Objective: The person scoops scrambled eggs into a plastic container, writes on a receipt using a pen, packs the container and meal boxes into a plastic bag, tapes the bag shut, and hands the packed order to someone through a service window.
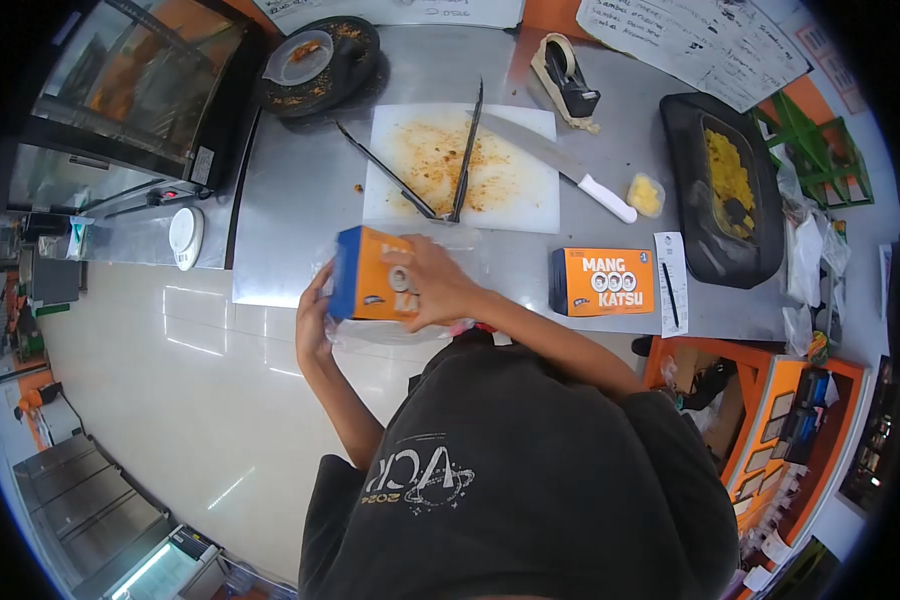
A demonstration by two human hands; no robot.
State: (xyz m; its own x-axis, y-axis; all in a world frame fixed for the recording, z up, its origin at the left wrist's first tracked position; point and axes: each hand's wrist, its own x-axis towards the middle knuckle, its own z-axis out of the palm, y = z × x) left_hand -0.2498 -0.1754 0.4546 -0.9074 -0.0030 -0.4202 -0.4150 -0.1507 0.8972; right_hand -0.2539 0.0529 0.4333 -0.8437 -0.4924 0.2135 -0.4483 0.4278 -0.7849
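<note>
An orange and blue box (364,279) is tilted over the table's front edge, with a clear plastic bag (388,333) under and around it. My right hand (438,283) spreads over the box's orange face and grips it. At the box's blue side is my left hand (313,312), its fingers curled at the bag and against the box; how much of each it holds is partly hidden. Just beyond, black tongs (457,195) and a white-handled knife (555,160) lie on a crumb-strewn white cutting board (382,130).
A second orange box (610,282) lies to the right beside a receipt (669,255) with a pen. A small tub (646,196), a black tray (685,185) with yellow food and a tape dispenser (567,85) stand farther back. At the left are a dark pan (355,75) and a glass cabinet (170,90).
</note>
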